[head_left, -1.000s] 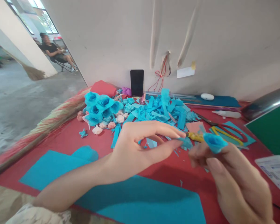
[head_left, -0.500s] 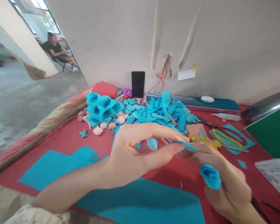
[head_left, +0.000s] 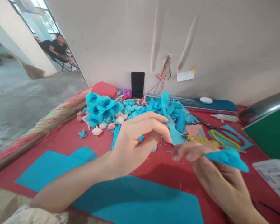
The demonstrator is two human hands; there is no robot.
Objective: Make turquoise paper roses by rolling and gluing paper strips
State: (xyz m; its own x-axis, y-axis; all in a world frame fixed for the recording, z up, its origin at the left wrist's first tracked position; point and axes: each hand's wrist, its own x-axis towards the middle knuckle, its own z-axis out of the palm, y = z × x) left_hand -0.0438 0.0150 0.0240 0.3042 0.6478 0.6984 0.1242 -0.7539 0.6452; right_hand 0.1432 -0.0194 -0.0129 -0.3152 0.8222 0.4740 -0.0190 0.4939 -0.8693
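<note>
A blue crepe-paper flower lies across my right hand, its petals pointing to the right. That hand's fingers are bent around the flower's narrow base, which is partly hidden. My left hand is raised over the red table with curled fingers. At its fingertips is a light blue scrap of paper, in front of the pile of blue paper scraps. The two hands are apart. Below them lies a large blue paper sheet.
Several finished blue paper flowers stand at the back left beside small pink and white ones. A yellow glue gun and scissors lie at the right. A black phone leans on the wall. A person sits far left.
My hands have separated. The left has drawn back leftward with the blue scrap at its fingertips. The right has turned, so the flower now points right instead of toward me.
</note>
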